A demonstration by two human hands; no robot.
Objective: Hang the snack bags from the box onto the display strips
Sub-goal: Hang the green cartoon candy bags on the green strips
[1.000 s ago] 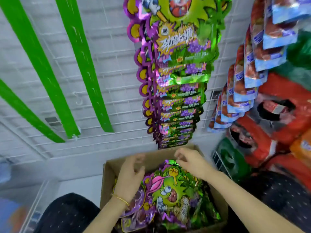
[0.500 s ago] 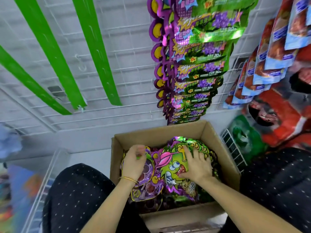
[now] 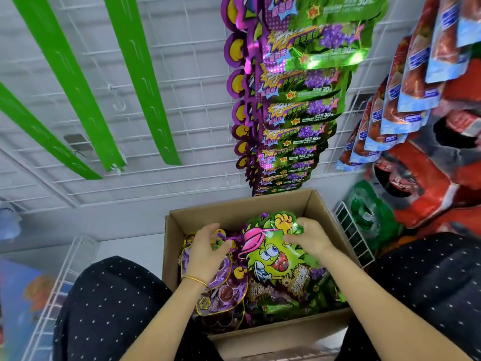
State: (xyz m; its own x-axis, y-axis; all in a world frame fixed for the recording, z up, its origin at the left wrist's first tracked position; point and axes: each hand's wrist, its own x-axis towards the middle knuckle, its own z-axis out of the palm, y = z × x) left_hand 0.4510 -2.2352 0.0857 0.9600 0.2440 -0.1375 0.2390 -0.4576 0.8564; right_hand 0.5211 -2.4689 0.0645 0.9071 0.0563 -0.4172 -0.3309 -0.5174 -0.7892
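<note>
An open cardboard box [image 3: 234,209] sits between my knees, filled with several shiny snack bags. On top lies a green bag [image 3: 270,259] with a cartoon face; purple bags [image 3: 221,290] lie at its left. My right hand [image 3: 309,237] grips the green bag's upper right edge, fingers curled over it. My left hand [image 3: 207,252] hovers over the purple bags with fingers loosely curled, holding nothing that I can see. Empty green display strips [image 3: 140,82] hang on the white wire grid at upper left. One filled strip of green and purple bags [image 3: 294,121] hangs above the box.
Red and blue snack bags [image 3: 406,95] hang at the right, with red packs [image 3: 426,183] and a green pack [image 3: 369,217] piled below. A white wire rack [image 3: 348,230] stands by the box's right side; another wire basket [image 3: 65,269] is at lower left.
The view has tilted further down toward the box. My right hand slid from the green bag's middle to its upper right edge. My left hand lifted slightly off the purple bags.
</note>
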